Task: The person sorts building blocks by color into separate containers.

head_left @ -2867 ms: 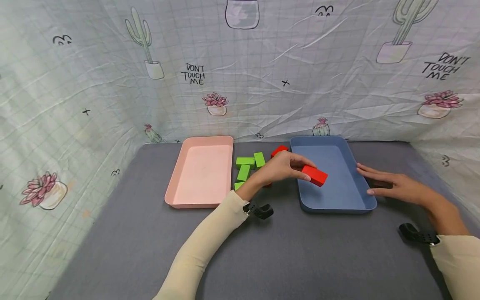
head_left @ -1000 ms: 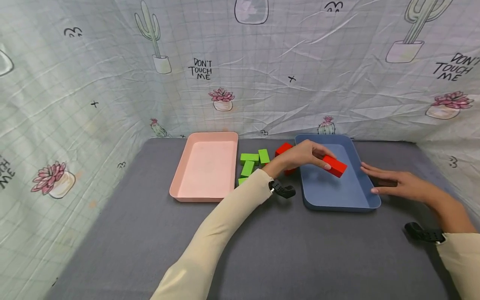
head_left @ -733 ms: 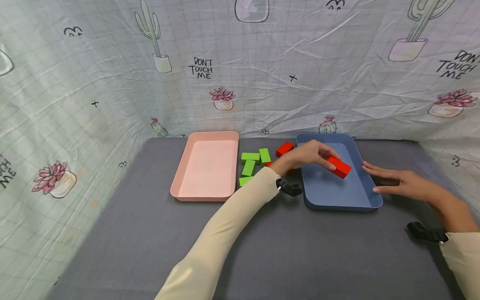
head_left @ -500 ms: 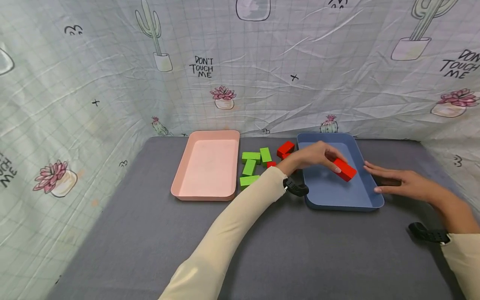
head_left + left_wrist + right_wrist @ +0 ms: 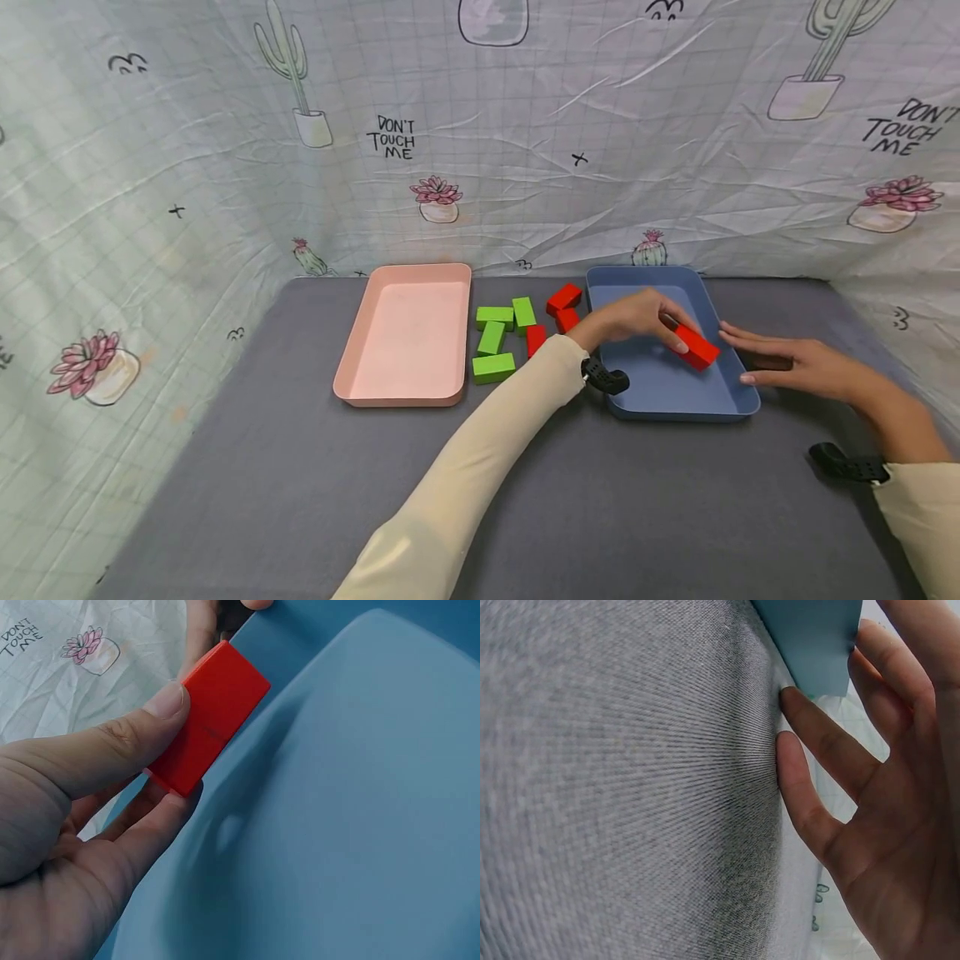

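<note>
My left hand point(image 5: 637, 317) pinches a red block point(image 5: 697, 348) between thumb and fingers, low over the floor of the blue tray point(image 5: 660, 392). Seen from the left wrist, the thumb lies along one broad face of the block point(image 5: 214, 724), and the block's shadow falls on the tray beside it. My right hand point(image 5: 817, 368) is at the tray's right side, its fingers extended with the tips right at the rim. In the right wrist view those fingers point(image 5: 829, 746) are spread beside the tray wall point(image 5: 817, 645), and two of them reach down to the grey cloth.
Left of the blue tray lie three red blocks point(image 5: 564, 298) and several green blocks point(image 5: 493, 368) on the grey tabletop point(image 5: 300, 500). A pink tray point(image 5: 405, 333) with nothing in it stands further left. Behind everything hangs a printed cloth point(image 5: 510, 167).
My left hand has moved right and further into the blue tray with the red block, which now sits lower. The right hand has stayed by the tray's right rim.
</note>
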Available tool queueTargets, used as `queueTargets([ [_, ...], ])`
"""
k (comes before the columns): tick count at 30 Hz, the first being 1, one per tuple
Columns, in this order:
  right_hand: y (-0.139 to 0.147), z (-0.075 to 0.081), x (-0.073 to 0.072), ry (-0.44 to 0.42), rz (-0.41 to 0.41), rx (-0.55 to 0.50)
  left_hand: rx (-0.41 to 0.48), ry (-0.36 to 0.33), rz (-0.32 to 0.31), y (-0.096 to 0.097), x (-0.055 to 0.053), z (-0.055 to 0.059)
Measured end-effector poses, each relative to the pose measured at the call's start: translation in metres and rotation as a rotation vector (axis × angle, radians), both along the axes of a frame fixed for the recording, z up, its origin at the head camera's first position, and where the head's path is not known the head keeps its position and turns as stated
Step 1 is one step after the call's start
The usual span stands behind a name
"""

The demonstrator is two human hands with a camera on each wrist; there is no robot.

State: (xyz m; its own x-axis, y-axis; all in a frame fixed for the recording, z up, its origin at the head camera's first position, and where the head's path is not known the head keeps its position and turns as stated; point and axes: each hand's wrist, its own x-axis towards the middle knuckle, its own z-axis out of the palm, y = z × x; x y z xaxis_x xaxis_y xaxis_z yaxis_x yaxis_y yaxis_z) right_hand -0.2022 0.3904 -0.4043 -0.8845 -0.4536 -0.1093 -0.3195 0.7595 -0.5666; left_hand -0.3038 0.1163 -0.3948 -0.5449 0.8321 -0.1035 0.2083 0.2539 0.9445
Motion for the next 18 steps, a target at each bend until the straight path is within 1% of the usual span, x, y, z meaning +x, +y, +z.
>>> queueTargets([
  [3,0.000,-0.001,0.000,0.000,-0.008,0.008,-0.014,-0.021,-0.032,0.003,0.000,-0.001],
  [6,0.002,-0.003,-0.001,0.007,-0.005,0.014,-0.020,-0.013,-0.074,0.006,0.001,-0.003],
  [8,0.002,-0.003,-0.001,0.015,-0.001,0.018,-0.030,0.011,-0.101,0.008,0.001,-0.004],
  [10,0.002,-0.004,-0.001,0.019,0.000,0.018,-0.050,0.051,-0.127,0.009,0.002,-0.005],
  [13,0.002,-0.004,-0.001,0.027,0.001,0.013,-0.077,0.088,-0.155,0.011,0.003,-0.006],
  [17,0.001,-0.004,0.000,0.031,-0.004,0.011,-0.092,0.103,-0.169,0.012,0.005,-0.006],
  [18,0.001,-0.004,0.000,0.033,-0.006,0.010,-0.105,0.121,-0.171,0.012,0.006,-0.006],
])
